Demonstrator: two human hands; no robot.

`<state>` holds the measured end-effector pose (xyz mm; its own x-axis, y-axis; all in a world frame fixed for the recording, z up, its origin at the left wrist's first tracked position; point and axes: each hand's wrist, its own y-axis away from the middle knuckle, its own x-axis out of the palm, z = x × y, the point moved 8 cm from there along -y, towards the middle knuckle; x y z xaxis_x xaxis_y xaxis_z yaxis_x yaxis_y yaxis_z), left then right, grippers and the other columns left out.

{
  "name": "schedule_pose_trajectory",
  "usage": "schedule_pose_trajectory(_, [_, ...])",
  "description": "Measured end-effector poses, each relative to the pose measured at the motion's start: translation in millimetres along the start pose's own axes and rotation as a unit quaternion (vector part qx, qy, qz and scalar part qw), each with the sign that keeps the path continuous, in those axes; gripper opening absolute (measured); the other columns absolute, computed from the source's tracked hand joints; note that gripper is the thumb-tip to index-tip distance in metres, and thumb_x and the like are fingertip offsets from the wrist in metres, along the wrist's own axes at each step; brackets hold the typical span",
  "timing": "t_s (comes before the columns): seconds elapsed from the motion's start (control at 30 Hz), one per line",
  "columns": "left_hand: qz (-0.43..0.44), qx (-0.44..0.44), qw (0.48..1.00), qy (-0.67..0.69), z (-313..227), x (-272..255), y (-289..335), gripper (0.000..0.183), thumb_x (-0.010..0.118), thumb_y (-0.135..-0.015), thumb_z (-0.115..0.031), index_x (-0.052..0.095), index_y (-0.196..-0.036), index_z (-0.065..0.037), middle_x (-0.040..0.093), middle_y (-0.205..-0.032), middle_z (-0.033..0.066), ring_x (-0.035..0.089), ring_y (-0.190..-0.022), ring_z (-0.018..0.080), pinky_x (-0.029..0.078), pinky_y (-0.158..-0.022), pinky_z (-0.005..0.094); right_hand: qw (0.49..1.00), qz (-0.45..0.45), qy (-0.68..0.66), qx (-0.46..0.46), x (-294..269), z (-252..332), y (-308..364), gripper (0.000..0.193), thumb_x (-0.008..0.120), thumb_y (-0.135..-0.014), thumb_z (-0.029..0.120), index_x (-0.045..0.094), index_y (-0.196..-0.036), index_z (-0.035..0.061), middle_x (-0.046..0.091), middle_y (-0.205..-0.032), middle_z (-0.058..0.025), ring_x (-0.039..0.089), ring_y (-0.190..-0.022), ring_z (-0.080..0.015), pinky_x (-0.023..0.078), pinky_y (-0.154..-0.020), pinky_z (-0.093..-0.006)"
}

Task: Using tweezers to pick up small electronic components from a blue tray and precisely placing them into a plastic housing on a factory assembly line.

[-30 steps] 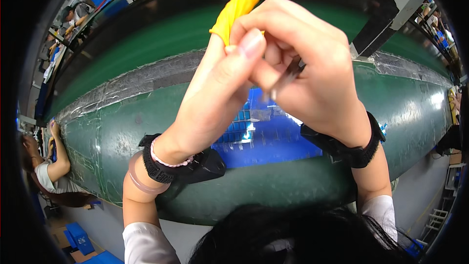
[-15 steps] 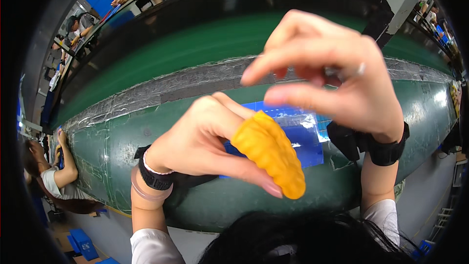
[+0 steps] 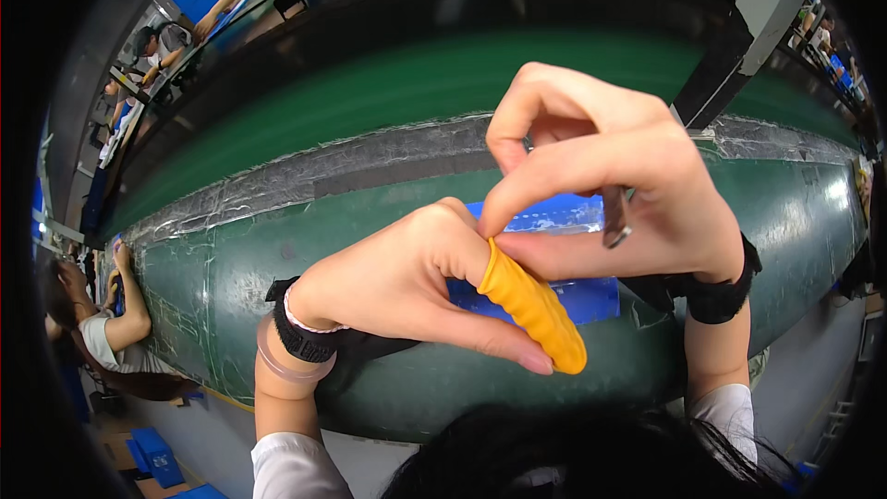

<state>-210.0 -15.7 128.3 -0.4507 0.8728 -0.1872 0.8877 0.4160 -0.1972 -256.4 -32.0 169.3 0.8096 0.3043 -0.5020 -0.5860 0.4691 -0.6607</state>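
A ribbed yellow rubber finger cot [image 3: 536, 310] covers the index finger of my left hand [image 3: 388, 268], which points down and to the right. My left thumb rests against the cot near its tip, so the hand is closed in a loose pinch. At the cot's rolled upper rim, my right hand [image 3: 605, 180] pinches with thumb and forefinger. A narrow metal tool [image 3: 616, 222] lies in that same hand under the curled fingers. Most of it is hidden, and I cannot tell its kind. Beneath both hands, a blue sheet [image 3: 596, 300] with a glossy clear covering lies on the table.
Green matting covers the worktable [image 3: 249, 268], with grey tape [image 3: 370, 152] along its far side. Behind it runs a green belt [image 3: 388, 83]. A grey post [image 3: 748, 46] stands at far right. Co-workers sit at the left and far side. Blue bins [image 3: 157, 457] stand at lower left.
My right hand has come down and closed its thumb and forefinger on the finger cot's rim. The cot now sits straighter and smoother on my left finger. The metal tool has come into view.
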Motion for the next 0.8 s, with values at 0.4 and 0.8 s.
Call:
schedule_pose_trajectory(0.4, [-0.284,0.068,0.906,0.306,15.3,-40.8,3.0,0.067,0.017,-0.078,-0.051,0.027,-0.116,0.004,0.034,-0.115,0.0204,0.035,-0.106,0.0314,0.028,-0.087,0.0437,0.962,-0.213,0.127,0.113,-42.2,-13.6,8.7,0.009,0.057,-0.066,-0.002,0.054,-0.074,-0.0016,0.048,-0.069,0.0005,0.041,-0.051,0.0008,0.030,-0.044,-0.0092])
schedule_pose_trajectory(0.8, [-0.303,0.035,0.931,0.203,20.2,-27.7,5.1,0.075,0.016,-0.075,-0.058,0.012,-0.121,0.000,0.028,-0.118,0.0127,0.028,-0.110,0.0219,0.020,-0.092,0.0361,0.956,-0.212,0.204,0.006,-8.5,5.3,3.5,0.015,0.062,-0.055,-0.004,0.055,-0.068,0.0004,0.049,-0.066,-0.0032,0.030,-0.037,-0.0014,0.023,-0.035,-0.0154])
